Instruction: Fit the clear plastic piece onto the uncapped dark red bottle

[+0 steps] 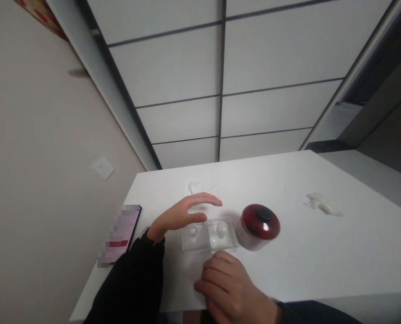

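My left hand (183, 213) hovers over the far left side of a clear square dish (196, 245), thumb and fingers apart, with nothing in it. A second clear dish (220, 245) adjoins it on the right; a small whitish lump lies in each. In front of the dishes, near the table's front edge, is my right hand (229, 285), its fingers curled together. Whatever they might hold is hidden. A jar with a dark red, shiny lid (258, 225) and a black knob stands just right of the dishes.
A phone (122, 234) lies at the left edge of the white table (308, 256). Behind my left hand is a pale sheet (203, 185) with a whitish smear. A crumpled whitish piece (322, 204) rests on the right. Wall and panelled doors (183, 117) border the table.
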A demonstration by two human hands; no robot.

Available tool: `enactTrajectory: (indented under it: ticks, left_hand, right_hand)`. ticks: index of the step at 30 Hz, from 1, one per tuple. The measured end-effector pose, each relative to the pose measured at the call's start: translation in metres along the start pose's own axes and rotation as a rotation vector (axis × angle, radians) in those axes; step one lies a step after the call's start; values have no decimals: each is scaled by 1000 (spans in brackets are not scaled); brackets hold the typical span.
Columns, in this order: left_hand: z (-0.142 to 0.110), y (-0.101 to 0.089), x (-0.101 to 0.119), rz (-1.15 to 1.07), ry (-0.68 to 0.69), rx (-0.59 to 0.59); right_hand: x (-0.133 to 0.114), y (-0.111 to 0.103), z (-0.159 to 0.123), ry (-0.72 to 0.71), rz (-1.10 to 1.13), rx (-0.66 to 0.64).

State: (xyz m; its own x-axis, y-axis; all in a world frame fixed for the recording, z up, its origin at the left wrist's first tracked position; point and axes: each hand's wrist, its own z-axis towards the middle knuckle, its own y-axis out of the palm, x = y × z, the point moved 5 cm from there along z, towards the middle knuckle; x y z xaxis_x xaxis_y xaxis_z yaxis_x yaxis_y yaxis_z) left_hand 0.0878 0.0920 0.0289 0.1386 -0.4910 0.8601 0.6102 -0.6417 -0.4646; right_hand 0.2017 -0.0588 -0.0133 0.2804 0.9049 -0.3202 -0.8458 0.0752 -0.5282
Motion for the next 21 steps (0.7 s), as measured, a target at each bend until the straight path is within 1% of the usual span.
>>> enactTrajectory:
  ticks: [1, 2, 5, 7, 9, 11, 14, 17, 19, 21]
  left_hand:
    - [0, 5, 7, -22, 8, -69]
    - [0, 9, 11, -37, -6, -113]
    - [2, 16, 11, -62, -79, -188]
    - [2, 20, 8, -87, -115, -220]
    - [2, 22, 6, -109, -148, -226]
    - [1, 23, 5, -100, -172, -208]
    - [2, 23, 7, -50, -133, -208]
    - [3, 24, 9, -33, -89, -236]
    - [4, 24, 10, -39, -88, -251]
    - [4, 24, 13, -46, -94, -242]
  right_hand:
    - [1, -2, 0, 18, -8, 24]
    - [3, -3, 1, 49, -17, 37]
    - [8, -3, 2, 149, -36, 25]
    - [11, -1, 3, 183, -39, -1]
    - [11, 0, 3, 179, -36, -9]
    - [11, 0, 2, 176, -38, -6]
    - [11, 0, 2, 177, -48, -5]
    - [11, 0, 1, 172, -55, -9]
    - [12, 1, 1, 172, -62, -23]
    - [12, 2, 1, 175, -70, -39]
